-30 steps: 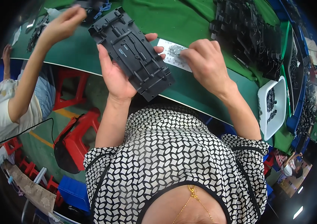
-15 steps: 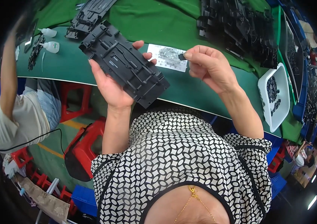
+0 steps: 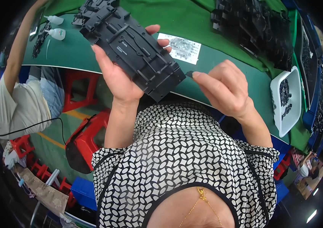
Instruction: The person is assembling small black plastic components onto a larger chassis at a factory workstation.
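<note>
The left hand (image 3: 121, 85), part-open, cradles a ribbed black plastic panel (image 3: 135, 57) at 11 o'clock, seemingly to keep that face exposed; the right hand (image 3: 226, 91), fingers curled, pinches a small dark piece (image 3: 189, 73) near the panel's 4 o'clock end.

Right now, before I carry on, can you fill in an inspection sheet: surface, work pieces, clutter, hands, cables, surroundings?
Surface: green table, with a brighter green cloth across its far side.
Work pieces: black panel, held tilted; small black piece near its lower right corner, contact unclear.
Clutter: white sheet bearing small bits, black parts stack, white tray with black pieces, two bottles.
Hands: left hand holds the panel; right hand pinches the small piece.
Cables: thin black cord at left, ends unclear; none seen on the table.
Surroundings: co-worker at left, red stools.
</note>
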### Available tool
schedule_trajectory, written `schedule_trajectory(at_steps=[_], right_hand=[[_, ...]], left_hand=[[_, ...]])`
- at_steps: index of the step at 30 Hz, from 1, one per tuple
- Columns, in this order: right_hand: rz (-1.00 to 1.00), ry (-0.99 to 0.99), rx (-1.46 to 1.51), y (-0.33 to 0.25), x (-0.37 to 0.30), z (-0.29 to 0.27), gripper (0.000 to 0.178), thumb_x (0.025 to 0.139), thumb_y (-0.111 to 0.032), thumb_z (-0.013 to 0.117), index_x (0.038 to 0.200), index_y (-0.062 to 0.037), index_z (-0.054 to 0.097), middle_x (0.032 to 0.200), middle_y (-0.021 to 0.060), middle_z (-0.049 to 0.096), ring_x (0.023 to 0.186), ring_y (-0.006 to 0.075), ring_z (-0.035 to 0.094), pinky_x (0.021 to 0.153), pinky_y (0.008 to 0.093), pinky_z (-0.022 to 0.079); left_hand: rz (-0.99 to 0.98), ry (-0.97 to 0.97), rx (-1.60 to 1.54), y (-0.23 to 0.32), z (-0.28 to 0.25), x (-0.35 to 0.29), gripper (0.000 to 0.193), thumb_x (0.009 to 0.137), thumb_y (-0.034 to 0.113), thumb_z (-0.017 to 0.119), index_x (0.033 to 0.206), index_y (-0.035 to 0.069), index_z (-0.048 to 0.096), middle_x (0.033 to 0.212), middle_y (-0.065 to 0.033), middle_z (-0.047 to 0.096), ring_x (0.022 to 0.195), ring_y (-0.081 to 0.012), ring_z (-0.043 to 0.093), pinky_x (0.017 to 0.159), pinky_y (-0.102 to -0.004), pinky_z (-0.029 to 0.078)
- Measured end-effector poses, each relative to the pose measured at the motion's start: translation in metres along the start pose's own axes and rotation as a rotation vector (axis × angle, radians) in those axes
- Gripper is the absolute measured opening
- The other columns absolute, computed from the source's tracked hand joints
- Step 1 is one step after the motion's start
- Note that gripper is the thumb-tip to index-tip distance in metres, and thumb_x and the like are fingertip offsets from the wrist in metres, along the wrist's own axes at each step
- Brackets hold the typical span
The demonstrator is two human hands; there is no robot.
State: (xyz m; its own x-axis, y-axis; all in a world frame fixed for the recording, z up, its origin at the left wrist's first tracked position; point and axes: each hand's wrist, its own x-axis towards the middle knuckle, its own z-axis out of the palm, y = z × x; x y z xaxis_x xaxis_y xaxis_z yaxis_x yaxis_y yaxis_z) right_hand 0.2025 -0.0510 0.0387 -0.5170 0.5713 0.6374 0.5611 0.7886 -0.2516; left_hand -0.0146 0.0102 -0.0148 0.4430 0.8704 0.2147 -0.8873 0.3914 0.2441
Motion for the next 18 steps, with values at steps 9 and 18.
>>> schedule_trajectory(at_steps=[9, 18], right_hand=[[-0.069, -0.063, -0.079, 0.001, 0.003, 0.001, 0.026, 0.065, -0.009, 0.062, 0.089, 0.0005, 0.063, 0.071, 0.0038, 0.048, 0.057, 0.0156, 0.047, 0.05, 0.0282, 0.035], [-0.083, -0.08, -0.1, -0.001, 0.002, -0.001, 0.027, 0.063, -0.008, 0.064, 0.088, 0.001, 0.063, 0.071, 0.0031, 0.048, 0.058, 0.0147, 0.047, 0.05, 0.0278, 0.035]], left_hand=[[-0.016, -0.01, 0.107, -0.004, 0.012, 0.0, 0.087, 0.086, 0.074, 0.021, 0.145, 0.01, 0.024, 0.136, -0.0245, 0.038, 0.108, -0.038, 0.055, 0.096, -0.0577, 0.041], [-0.029, -0.017, 0.178, -0.007, 0.017, 0.001, 0.092, 0.083, 0.078, 0.023, 0.144, 0.009, 0.024, 0.137, -0.0262, 0.037, 0.109, -0.0408, 0.054, 0.092, -0.0549, 0.046]])
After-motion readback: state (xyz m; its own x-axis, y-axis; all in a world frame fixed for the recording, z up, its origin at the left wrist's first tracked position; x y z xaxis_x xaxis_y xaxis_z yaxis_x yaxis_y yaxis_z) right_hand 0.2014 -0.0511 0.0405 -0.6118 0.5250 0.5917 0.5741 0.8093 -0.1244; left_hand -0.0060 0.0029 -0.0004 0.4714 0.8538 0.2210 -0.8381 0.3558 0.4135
